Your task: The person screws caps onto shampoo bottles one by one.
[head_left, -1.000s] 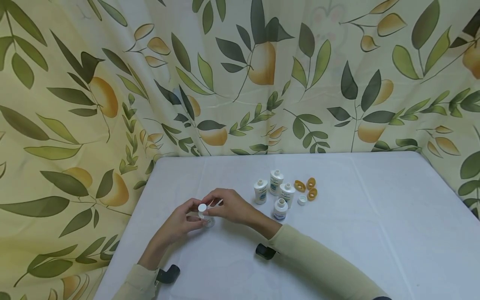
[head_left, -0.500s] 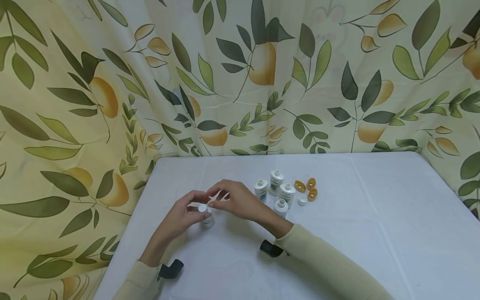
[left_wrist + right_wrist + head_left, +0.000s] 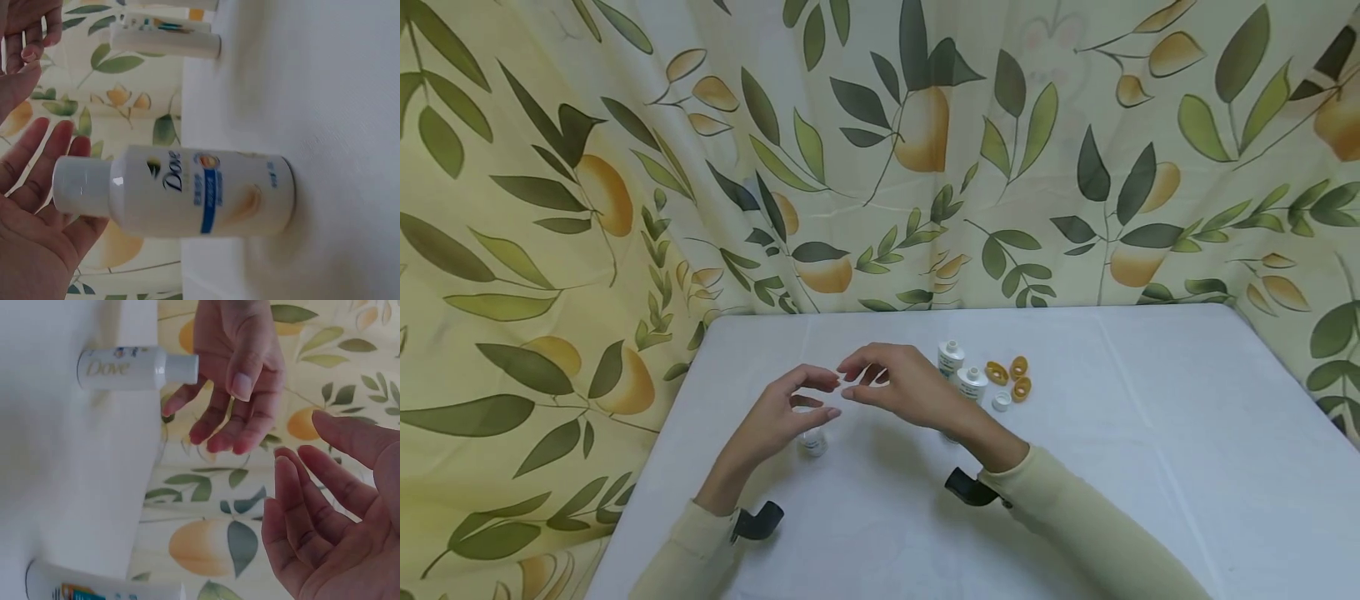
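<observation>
A small white Dove bottle (image 3: 187, 194) with its white cap (image 3: 81, 187) on stands upright on the table, partly behind my left hand in the head view. My left hand (image 3: 778, 417) hovers above it with fingers spread and relaxed, holding nothing. In the right wrist view a gap shows between the left thumb and the bottle's cap. Facing it, my right hand (image 3: 906, 385) hangs in the air, fingers gently bent and nothing between them. The fingertips of both hands come close together over the table.
Uncapped white bottles (image 3: 972, 383) stand right of centre, some hidden behind my right hand and forearm. Beside them lie a loose white cap (image 3: 1002, 402) and several orange-brown rings (image 3: 1021, 388). A patterned curtain (image 3: 880, 167) hangs behind the white table (image 3: 1112, 483).
The right hand let go of the capped bottle's top and moved up and right. The left hand also came off the bottle, rising slightly to the right. The bottle stays standing.
</observation>
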{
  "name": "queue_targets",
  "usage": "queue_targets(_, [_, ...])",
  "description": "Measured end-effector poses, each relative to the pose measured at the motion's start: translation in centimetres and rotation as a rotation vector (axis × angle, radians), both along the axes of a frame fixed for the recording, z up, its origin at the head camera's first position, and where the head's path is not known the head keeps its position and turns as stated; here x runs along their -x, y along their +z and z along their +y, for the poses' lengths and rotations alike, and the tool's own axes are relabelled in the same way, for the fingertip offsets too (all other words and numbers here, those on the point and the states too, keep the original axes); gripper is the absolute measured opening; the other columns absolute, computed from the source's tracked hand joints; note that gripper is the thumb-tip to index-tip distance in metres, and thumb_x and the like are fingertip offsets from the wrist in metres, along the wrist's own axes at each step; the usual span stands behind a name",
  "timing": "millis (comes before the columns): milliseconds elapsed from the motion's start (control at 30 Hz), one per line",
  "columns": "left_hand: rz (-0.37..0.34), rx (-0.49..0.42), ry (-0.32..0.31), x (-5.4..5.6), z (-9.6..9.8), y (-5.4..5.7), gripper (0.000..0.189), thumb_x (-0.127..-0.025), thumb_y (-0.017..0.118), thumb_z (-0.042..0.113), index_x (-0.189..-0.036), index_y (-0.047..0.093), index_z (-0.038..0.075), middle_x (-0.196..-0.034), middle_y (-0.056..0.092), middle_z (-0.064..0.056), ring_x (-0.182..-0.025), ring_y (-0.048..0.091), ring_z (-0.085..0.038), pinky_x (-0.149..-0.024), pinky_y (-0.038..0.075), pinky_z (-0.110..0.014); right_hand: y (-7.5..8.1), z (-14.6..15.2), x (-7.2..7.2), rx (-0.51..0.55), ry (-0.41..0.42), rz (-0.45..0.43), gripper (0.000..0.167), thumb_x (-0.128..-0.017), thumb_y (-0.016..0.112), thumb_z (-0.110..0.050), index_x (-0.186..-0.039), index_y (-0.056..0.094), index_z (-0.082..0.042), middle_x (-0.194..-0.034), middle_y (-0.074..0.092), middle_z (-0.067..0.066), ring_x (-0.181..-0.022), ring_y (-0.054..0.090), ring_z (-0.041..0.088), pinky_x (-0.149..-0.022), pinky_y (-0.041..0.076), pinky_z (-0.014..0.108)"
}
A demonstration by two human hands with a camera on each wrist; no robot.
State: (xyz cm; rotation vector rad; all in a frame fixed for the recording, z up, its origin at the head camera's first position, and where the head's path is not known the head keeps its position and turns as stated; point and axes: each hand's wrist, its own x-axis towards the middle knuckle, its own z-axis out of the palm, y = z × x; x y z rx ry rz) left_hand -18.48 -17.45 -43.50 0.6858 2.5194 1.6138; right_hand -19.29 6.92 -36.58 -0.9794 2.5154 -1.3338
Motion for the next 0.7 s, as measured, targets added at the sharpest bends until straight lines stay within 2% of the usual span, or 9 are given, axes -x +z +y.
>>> queue_targets(367, [0.017, -0.012, -0.040, 0.8, 2.5, 0.6, 0.041, -0.089, 0.081, 0.021, -0.125, 0.063, 0.014, -0.124, 0.066, -0.002, -0.117, 0.062, -0.021, -0.096, 0.057, -0.043, 0.8, 2.3, 0.0, -0.056, -0.060, -0.015, 0.029, -0.093, 0.076, -0.024, -0.120, 0.072, -0.013, -0.111, 0.072, -0.003, -0.095, 0.065, 0.011, -0.094, 0.057, 0.040])
queue_targets(533, [0.010, -0.021, -0.059, 0.9, 3.7, 1.1, 0.043, -0.087, 0.083, 0.021, -0.125, 0.063, 0.015, -0.123, 0.066, 0.000, -0.116, 0.062, -0.019, -0.096, 0.057, -0.042, 1.2, 3.6, 0.1, -0.054, -0.066, -0.004, 0.027, -0.093, 0.077, -0.022, -0.118, 0.073, -0.014, -0.109, 0.072, -0.004, -0.094, 0.065, 0.011, -0.092, 0.058, 0.037])
queue_targets(700, [-0.003, -0.020, -0.083, 1.1, 4.9, 1.1, 0.045, -0.087, 0.083, 0.021, -0.126, 0.063, 0.010, -0.123, 0.066, 0.001, -0.115, 0.062, -0.019, -0.096, 0.057, -0.042, 1.5, 4.9, 0.2, -0.066, -0.091, -0.016, 0.025, -0.093, 0.077, -0.022, -0.118, 0.073, -0.018, -0.108, 0.072, -0.004, -0.094, 0.065, 0.011, -0.092, 0.058, 0.037])
